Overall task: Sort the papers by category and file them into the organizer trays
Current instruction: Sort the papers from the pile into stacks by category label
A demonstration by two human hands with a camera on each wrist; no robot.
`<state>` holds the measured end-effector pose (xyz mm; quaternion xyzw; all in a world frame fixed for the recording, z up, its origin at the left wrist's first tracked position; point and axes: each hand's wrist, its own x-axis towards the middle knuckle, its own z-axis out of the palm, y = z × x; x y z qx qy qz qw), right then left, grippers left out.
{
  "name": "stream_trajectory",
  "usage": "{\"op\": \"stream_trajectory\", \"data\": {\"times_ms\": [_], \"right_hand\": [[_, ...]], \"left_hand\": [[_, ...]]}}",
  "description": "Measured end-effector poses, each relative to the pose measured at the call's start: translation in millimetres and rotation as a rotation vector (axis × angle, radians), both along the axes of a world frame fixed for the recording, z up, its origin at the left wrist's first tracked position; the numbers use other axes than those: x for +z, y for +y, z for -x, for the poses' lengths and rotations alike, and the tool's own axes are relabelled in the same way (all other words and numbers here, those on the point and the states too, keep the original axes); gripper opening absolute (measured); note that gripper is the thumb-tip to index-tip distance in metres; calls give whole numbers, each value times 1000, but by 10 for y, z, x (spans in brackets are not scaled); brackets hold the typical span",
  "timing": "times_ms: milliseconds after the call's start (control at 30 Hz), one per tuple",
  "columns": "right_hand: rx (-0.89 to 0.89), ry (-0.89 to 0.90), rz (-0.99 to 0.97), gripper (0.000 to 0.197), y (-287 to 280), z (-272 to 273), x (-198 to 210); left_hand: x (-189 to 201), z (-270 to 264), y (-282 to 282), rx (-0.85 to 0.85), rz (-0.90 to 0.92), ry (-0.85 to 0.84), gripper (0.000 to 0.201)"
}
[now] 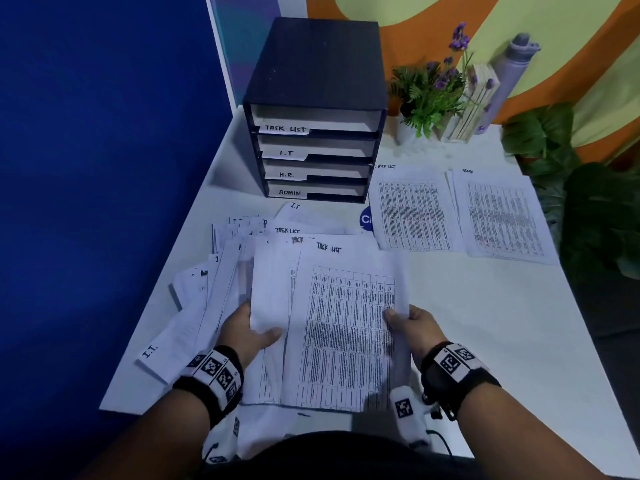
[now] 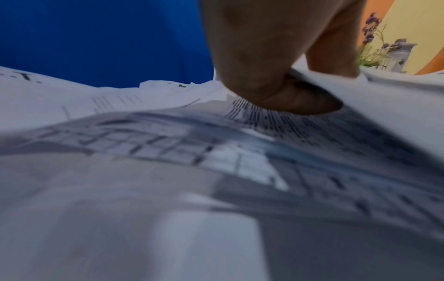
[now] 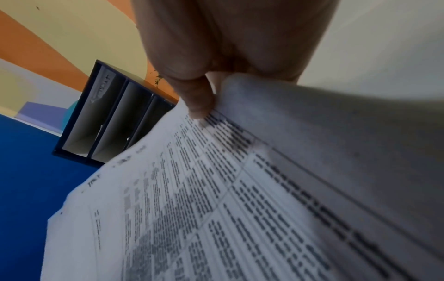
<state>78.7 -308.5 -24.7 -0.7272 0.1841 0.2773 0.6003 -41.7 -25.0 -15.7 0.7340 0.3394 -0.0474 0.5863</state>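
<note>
Task-list sheet [image 1: 343,327] between hands: right hand [image 1: 414,329] pinches its edge, left hand [image 1: 247,332] grips stack [image 1: 266,289].

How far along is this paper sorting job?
Early on. Done: two sorted piles lie beside the organizer, one headed TASK LIST, one headed ADMIN. In hand: the right hand pinches a TASK LIST sheet while the left hand holds the mixed stack. Left: that stack, then filing; no sheets show in the trays yet.
</note>
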Motion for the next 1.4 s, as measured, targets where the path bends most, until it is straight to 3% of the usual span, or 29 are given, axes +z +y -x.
{"op": "stream_trajectory", "data": {"times_ms": [167, 400, 600, 733, 900, 1000, 1067, 1267, 1400], "right_hand": [[-8, -38, 4, 9, 21, 47, 3], [-57, -70, 88, 14, -193, 78, -41], [-94, 0, 11, 21, -110, 159, -122], [-24, -5, 45, 22, -72, 156, -131], [-31, -100, 110, 14, -256, 49, -83], [-17, -142, 162, 24, -320, -10, -51], [-31, -89, 88, 13, -300, -7, -54], [-7, 63, -24, 10, -94, 35, -99], [55, 6, 39, 9, -23, 38, -64]], "left_hand": [[32, 31, -25, 23, -52, -25, 32], [-35, 97, 5, 101, -75, -55, 74], [-57, 16, -76, 126, -40, -44, 67], [-126, 21, -76, 100, -56, -11, 82], [-90, 32, -35, 86, -79, -35, 83], [-70, 22, 12, 66, -73, -51, 91], [-39, 12, 5, 57, -75, -36, 95], [-29, -28, -99, 71, -85, -10, 84], [-21, -90, -206, 116, -99, -11, 65]]}}
